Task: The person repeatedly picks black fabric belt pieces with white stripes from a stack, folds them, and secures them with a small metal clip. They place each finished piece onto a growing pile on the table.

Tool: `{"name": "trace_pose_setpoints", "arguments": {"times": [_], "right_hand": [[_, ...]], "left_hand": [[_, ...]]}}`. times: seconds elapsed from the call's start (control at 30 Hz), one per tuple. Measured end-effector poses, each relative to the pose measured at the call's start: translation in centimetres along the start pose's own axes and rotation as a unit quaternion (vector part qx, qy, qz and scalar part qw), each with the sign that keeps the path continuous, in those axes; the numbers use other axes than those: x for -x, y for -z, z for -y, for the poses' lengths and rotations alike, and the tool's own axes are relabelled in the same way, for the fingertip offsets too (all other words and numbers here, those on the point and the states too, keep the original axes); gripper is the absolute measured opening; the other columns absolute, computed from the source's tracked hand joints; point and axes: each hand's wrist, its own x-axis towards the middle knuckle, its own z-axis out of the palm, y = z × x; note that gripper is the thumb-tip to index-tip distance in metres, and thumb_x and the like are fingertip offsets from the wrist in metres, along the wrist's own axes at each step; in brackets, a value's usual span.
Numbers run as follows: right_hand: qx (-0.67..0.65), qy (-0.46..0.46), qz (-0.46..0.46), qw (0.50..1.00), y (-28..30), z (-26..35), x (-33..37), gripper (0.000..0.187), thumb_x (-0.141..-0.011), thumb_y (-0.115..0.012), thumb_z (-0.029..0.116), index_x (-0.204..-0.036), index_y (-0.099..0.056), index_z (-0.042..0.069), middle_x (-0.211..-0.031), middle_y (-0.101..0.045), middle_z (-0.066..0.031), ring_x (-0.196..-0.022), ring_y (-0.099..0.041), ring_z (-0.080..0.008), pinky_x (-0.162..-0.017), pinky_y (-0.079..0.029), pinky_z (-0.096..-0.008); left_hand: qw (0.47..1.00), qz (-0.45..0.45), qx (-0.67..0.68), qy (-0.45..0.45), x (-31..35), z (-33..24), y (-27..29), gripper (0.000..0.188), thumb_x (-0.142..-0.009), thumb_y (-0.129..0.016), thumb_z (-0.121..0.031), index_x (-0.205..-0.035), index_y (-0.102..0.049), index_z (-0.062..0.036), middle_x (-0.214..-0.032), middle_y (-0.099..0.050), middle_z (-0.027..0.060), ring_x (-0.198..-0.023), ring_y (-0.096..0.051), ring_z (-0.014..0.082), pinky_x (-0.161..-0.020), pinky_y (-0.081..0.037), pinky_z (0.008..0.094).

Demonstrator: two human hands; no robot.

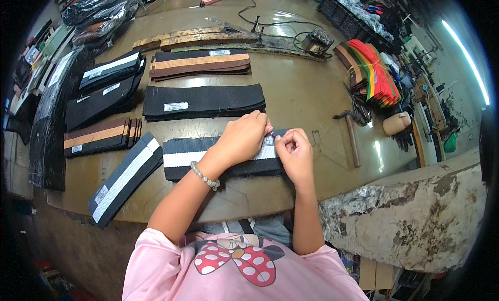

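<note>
A stack of dark webbing strips (184,159) with a white stripe lies on the table in front of me, a small pale label near its right end. My left hand (243,135), its wrist in a beaded bracelet, rests over this stack, with thumb and fingers pinched near the label. Facing it, my right hand (295,151) is closed in a pinch at the stack's right end. Between the two sets of fingertips is a tiny dark purplish thing, too small to name. Left of the stack, a second white-striped strip bundle (127,179) lies slanted at the table edge.
Behind are a black strip stack (205,101) and an orange-and-brown one (200,64), with more stacks leftward. At right lie a wooden-handled tool (353,140), scissors (364,111) and a bundle of red strips (377,72). A wooden beam (208,37) crosses the table's far part.
</note>
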Motion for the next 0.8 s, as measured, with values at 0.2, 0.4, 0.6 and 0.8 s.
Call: {"name": "trace_pose_setpoints", "arguments": {"times": [0.2,0.4,0.6,0.8], "right_hand": [[0.039,0.024,0.019,0.999,0.0,-0.6,-0.1,0.019,-0.081,-0.074,0.003,-0.074,-0.056,0.000,-0.085,-0.056,-0.0082,-0.062,-0.046,-0.0132,-0.058,-0.041,-0.0273],[-0.236,-0.145,0.029,0.960,1.5,-1.0,-0.5,0.017,-0.100,-0.065,0.018,-0.092,-0.059,0.004,-0.076,-0.056,0.0016,-0.056,-0.046,-0.0038,-0.047,-0.037,-0.0200],[-0.204,-0.106,0.029,0.973,1.7,0.5,-1.0,0.021,-0.102,-0.061,0.020,-0.095,-0.058,0.001,-0.104,-0.067,-0.0093,-0.066,-0.054,-0.0043,-0.051,-0.046,-0.0188],[-0.161,-0.082,0.142,0.973,-3.7,4.3,0.9,0.021,-0.101,-0.062,0.020,-0.096,-0.059,0.000,-0.112,-0.069,-0.0109,-0.073,-0.058,-0.0056,-0.056,-0.050,-0.0212]], "left_hand": [[0.999,0.025,0.004,0.033,-0.3,-0.2,0.2,0.021,-0.101,-0.053,-0.022,-0.101,-0.057,-0.0007,-0.100,-0.063,0.0183,-0.095,-0.063,0.0398,-0.078,-0.051,0.0480],[0.994,-0.034,0.099,-0.016,4.6,-6.4,-1.0,0.011,-0.088,-0.054,-0.007,-0.097,-0.056,-0.0019,-0.098,-0.057,0.0165,-0.094,-0.061,0.0355,-0.075,-0.053,0.0464],[0.985,-0.038,0.131,-0.109,9.5,-5.2,1.1,0.026,-0.085,-0.073,-0.016,-0.109,-0.066,-0.0058,-0.101,-0.063,0.0097,-0.099,-0.060,0.0294,-0.088,-0.047,0.0426],[0.959,-0.193,-0.163,0.126,11.8,0.5,6.4,0.039,-0.082,-0.077,-0.028,-0.111,-0.066,-0.0044,-0.108,-0.060,0.0123,-0.105,-0.055,0.0317,-0.093,-0.042,0.0436]]}}
